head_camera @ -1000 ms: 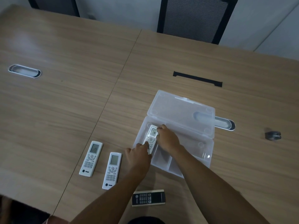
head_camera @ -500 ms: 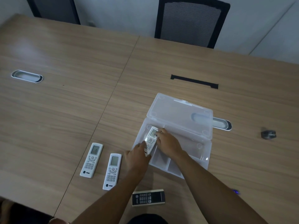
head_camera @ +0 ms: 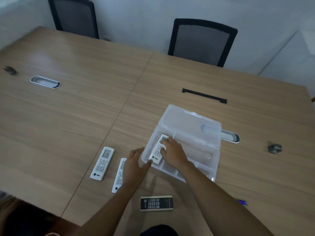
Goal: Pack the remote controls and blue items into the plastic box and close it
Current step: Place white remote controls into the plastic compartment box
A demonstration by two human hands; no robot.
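Observation:
A clear plastic box (head_camera: 201, 160) lies open on the wooden table, its lid (head_camera: 189, 125) folded back. A white remote (head_camera: 157, 151) lies in the box's left compartment, with my right hand (head_camera: 173, 153) pressing on it. My left hand (head_camera: 134, 165) hovers open at the box's left edge, off that remote and partly covering a second white remote (head_camera: 119, 178). A third white remote (head_camera: 102, 163) lies further left. A black remote (head_camera: 156, 203) rests near the front edge. A small blue item (head_camera: 242, 201) peeks out beside my right forearm.
Two black mesh chairs (head_camera: 202, 41) stand behind the table. Oval cable grommets (head_camera: 45, 82) sit at left and behind the box (head_camera: 231, 135). A black slot (head_camera: 204, 95) lies beyond the lid. Small dark objects rest at the right (head_camera: 274, 148) and far left (head_camera: 10, 70).
My left hand has let go of the remote's lower end and drawn back left over the second white remote. My right hand stays on the remote in the box.

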